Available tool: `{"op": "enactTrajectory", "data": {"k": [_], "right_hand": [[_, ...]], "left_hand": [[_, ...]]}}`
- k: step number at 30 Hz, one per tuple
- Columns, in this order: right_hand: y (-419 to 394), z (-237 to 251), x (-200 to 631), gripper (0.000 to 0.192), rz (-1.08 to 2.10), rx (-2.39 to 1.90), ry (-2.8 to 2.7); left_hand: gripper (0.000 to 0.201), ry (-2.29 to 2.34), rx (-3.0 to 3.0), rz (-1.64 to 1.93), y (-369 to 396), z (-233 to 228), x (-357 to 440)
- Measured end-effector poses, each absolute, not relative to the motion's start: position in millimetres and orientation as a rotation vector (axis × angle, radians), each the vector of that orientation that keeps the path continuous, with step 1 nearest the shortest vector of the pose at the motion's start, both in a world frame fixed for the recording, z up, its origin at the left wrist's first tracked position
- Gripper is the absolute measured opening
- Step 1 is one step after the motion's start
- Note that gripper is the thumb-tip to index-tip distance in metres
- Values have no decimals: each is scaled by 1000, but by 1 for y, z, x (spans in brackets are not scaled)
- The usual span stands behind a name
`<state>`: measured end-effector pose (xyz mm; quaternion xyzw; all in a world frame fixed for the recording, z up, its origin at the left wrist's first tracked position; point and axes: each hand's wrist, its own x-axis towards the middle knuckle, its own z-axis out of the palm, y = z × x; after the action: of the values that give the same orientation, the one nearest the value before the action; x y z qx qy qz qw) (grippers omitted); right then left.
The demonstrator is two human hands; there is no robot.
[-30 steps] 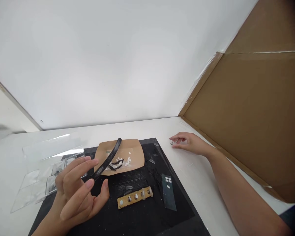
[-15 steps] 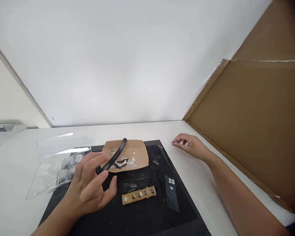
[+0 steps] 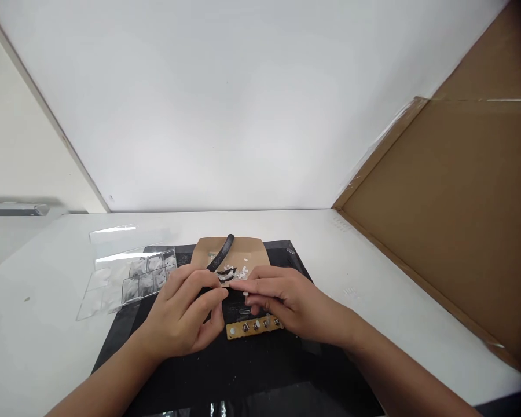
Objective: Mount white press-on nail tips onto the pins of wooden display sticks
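My left hand (image 3: 189,313) hovers above the black mat with its fingers curled and fingertips close together. Anything small between them I cannot make out. Facing it, my right hand (image 3: 289,298) has its fingers pinched, and a small white piece (image 3: 245,293) shows at them. The fingertips of both hands nearly meet in front of a brown paper tray (image 3: 254,246). A curved black nail file (image 3: 223,252) lies across that tray, among white bits and dark scraps. Just below my hands is a yellowish strip (image 3: 238,331) with several round studs, partly covered by my right hand.
A clear plastic case (image 3: 99,289) with compartments of nail tips lies with its lid up at left. The black mat (image 3: 191,382) covers the white table (image 3: 356,336). A cardboard wall (image 3: 451,220) stands at right, and a white wall behind.
My right hand has come from the table's right side to the middle, beside my left hand. My left hand has moved slightly right, its fingers drawn closer. The view has shifted a little.
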<state>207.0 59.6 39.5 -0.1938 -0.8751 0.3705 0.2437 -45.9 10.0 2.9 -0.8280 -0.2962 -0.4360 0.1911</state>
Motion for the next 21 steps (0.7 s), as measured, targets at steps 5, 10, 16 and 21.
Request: {"op": "enactTrajectory", "data": {"k": [5, 10, 16, 21], "right_hand": [[52, 26, 203, 52, 1285, -523, -2135], [44, 20, 203, 21, 1675, -557, -1837], [41, 19, 205, 30, 1753, -553, -1730], [40, 16, 206, 31, 1779, -535, -1712]], "left_hand": [[33, -845, -2453, -1451, 5, 5, -37], [38, -956, -2640, -1631, -2, -1, -30], [35, -963, -2785, -1664, -2, -8, -30], [36, -953, -2819, -1676, -1, -7, -29]]}}
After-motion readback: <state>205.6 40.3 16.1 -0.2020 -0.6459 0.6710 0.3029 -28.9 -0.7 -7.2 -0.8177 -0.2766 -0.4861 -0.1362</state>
